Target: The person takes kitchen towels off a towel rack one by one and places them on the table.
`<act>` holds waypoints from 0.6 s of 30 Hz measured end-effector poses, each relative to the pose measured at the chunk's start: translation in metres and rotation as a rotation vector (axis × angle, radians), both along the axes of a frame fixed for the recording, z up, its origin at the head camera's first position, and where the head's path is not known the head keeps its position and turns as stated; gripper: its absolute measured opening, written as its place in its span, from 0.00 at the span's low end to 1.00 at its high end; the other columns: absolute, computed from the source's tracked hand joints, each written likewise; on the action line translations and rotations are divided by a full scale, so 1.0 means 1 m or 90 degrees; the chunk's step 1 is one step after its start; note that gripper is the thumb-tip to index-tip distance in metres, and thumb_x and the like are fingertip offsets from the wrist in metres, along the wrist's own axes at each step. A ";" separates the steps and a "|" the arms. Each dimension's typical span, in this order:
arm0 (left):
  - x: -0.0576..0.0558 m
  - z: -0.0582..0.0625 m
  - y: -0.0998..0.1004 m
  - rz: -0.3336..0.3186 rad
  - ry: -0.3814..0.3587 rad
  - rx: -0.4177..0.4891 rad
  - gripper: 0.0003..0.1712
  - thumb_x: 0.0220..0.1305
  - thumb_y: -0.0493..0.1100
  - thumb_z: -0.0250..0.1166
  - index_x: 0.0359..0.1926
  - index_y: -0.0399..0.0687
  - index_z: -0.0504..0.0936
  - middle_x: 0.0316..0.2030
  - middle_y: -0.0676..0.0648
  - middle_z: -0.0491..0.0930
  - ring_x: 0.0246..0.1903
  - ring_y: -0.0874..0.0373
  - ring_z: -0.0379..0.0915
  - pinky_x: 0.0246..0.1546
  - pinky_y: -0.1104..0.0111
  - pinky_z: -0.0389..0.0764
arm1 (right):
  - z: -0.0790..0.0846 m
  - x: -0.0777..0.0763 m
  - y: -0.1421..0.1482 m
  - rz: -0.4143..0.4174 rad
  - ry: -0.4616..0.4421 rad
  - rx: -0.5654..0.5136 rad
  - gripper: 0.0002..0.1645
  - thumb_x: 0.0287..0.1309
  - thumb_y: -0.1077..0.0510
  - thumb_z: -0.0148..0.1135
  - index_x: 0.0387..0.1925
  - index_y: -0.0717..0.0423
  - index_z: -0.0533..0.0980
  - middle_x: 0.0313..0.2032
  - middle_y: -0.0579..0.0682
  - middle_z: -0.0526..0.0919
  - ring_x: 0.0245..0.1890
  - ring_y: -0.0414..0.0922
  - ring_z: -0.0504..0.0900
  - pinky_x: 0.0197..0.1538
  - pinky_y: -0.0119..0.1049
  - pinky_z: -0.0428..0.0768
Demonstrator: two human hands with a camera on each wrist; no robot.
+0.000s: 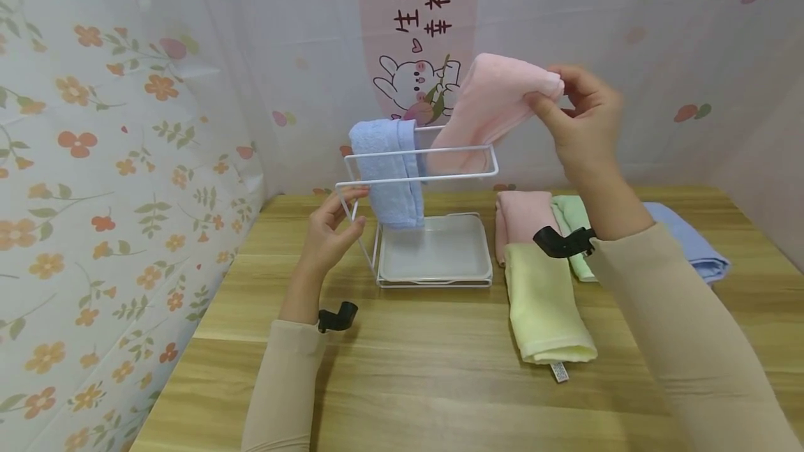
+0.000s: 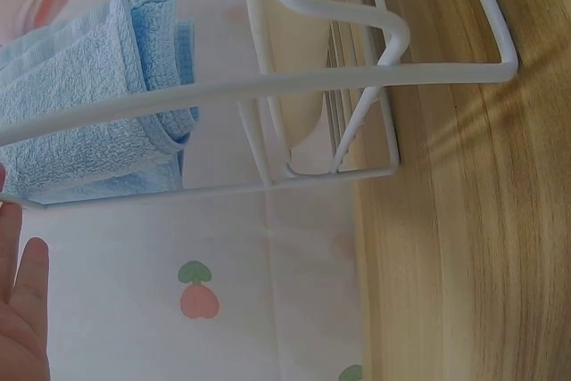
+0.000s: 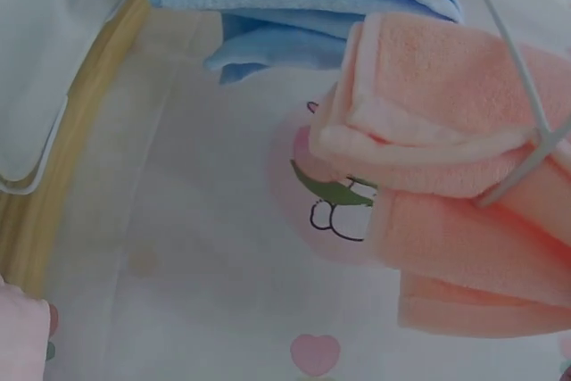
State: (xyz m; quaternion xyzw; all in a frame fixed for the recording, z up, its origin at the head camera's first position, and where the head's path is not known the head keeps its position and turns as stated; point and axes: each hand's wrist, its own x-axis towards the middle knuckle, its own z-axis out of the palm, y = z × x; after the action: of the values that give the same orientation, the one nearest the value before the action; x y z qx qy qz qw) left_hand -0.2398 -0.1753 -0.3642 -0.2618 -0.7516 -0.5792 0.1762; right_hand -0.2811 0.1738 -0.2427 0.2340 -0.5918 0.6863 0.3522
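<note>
On the wooden table stands a white wire rack (image 1: 417,178), with a blue towel (image 1: 391,173) folded over one of its upper bars. My left hand (image 1: 323,236) holds the rack's left side, its fingers across the wire and the thumb apart from them; only part of that hand (image 2: 22,301) shows in the left wrist view. At the upper right, my right hand (image 1: 587,114) pinches the end of a folded pink towel (image 1: 493,100). The towel's other end hangs among the rack's upper bars, beside the blue one. In the right wrist view, the pink towel (image 3: 446,104) lies behind crossing wire.
A white tray (image 1: 435,272) sits in the rack's base. To its right lie another pink towel (image 1: 524,211), a yellow towel (image 1: 549,302), a green towel (image 1: 573,215) and a blue towel (image 1: 694,243), partly behind my right arm. A printed curtain (image 1: 289,33) hangs behind the table (image 1: 402,382).
</note>
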 end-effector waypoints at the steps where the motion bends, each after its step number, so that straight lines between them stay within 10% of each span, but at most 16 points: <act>1: 0.000 0.000 0.000 0.000 -0.001 0.000 0.23 0.60 0.24 0.60 0.57 0.27 0.75 0.60 0.34 0.75 0.63 0.61 0.70 0.68 0.73 0.70 | 0.000 0.001 0.002 0.008 0.010 -0.017 0.10 0.50 0.70 0.72 0.37 0.66 0.85 0.32 0.44 0.86 0.33 0.42 0.78 0.34 0.24 0.83; 6: 0.000 0.000 0.001 0.005 -0.009 -0.002 0.23 0.60 0.24 0.60 0.58 0.29 0.76 0.61 0.35 0.75 0.63 0.60 0.69 0.69 0.71 0.69 | 0.002 0.001 0.010 0.022 0.034 -0.108 0.12 0.46 0.72 0.73 0.36 0.70 0.84 0.30 0.50 0.86 0.30 0.44 0.79 0.20 0.22 0.75; 18: 0.002 0.002 0.001 0.009 -0.011 -0.007 0.22 0.61 0.26 0.60 0.57 0.26 0.75 0.61 0.36 0.75 0.63 0.61 0.69 0.70 0.69 0.68 | 0.010 0.012 0.023 0.030 -0.019 -0.255 0.12 0.43 0.75 0.74 0.34 0.70 0.83 0.29 0.53 0.82 0.26 0.45 0.74 0.30 0.28 0.74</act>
State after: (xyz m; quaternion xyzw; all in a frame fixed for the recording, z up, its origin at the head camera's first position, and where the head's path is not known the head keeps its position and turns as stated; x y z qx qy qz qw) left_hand -0.2376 -0.1743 -0.3624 -0.2525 -0.7582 -0.5759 0.1724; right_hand -0.2694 0.1966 -0.2325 0.1630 -0.4426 0.8018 0.3671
